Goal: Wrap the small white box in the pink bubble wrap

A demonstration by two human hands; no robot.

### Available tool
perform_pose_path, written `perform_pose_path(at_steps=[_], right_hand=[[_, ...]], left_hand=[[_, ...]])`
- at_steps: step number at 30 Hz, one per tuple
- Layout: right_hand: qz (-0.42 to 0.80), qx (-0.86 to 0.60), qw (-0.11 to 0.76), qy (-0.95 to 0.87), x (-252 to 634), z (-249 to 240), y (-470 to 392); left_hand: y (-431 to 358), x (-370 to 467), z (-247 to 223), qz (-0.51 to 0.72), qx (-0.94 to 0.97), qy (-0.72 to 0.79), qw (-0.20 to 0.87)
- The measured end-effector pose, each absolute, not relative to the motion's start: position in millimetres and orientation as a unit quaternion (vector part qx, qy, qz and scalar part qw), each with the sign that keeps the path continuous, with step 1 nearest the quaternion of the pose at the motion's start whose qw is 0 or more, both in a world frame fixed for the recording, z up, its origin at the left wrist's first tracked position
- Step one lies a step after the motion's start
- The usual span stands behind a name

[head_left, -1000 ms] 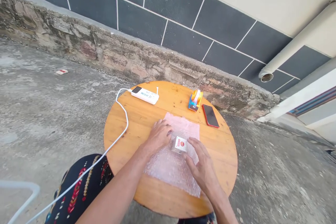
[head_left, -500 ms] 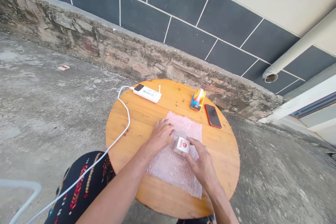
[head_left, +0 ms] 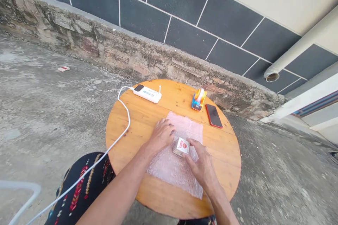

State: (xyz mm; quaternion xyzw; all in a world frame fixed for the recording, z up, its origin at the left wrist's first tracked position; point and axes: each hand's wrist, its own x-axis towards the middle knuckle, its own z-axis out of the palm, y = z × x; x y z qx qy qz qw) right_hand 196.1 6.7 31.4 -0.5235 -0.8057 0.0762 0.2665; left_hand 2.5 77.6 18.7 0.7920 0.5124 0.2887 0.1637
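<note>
A sheet of pinkish bubble wrap (head_left: 175, 175) lies spread on the round wooden table (head_left: 224, 154). On its middle sits a small white carton (head_left: 181, 147) with a red print on top. My right hand (head_left: 202, 163) has its thumb and forefinger against the carton's right side, one at the near corner and one at the far corner. My left hand (head_left: 161, 134) rests palm down over the wrap's left edge. Its fingers are loosely bent with nothing visible in them, and a small gap separates them from the carton.
At the table's far side are a white power bank-like device (head_left: 147, 93) with a white cable (head_left: 128, 112), an orange and blue tape dispenser (head_left: 199, 100) and a red-edged phone (head_left: 214, 115). Behind stands a stone-based wall (head_left: 148, 58). A small packet (head_left: 63, 69) lies on the concrete.
The carton has shifted very slightly left, with my right thumb and forefinger still at its side. My left hand stays in place. The whole view has drifted a little.
</note>
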Motion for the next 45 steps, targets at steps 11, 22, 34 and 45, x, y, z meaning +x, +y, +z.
perform_pose_path(at_steps=[11,22,34,45], right_hand=[[0.076,-0.523,0.268,-0.805,195.6,31.3,7.1],[0.017,-0.508,0.265,-0.820,204.2,39.3,-22.6],[-0.057,-0.460,0.242,-0.853,195.4,16.0,-76.8],[0.019,-0.485,0.288,-0.825,199.9,45.3,-66.9]], left_hand=[[77.3,2.7,17.8,0.297,0.792,0.509,0.162],[78.2,2.7,18.1,0.299,0.792,0.508,0.159],[77.4,5.9,33.9,0.323,0.771,0.529,0.141],[-36.7,-3.3,79.8,0.306,0.863,0.388,0.102]])
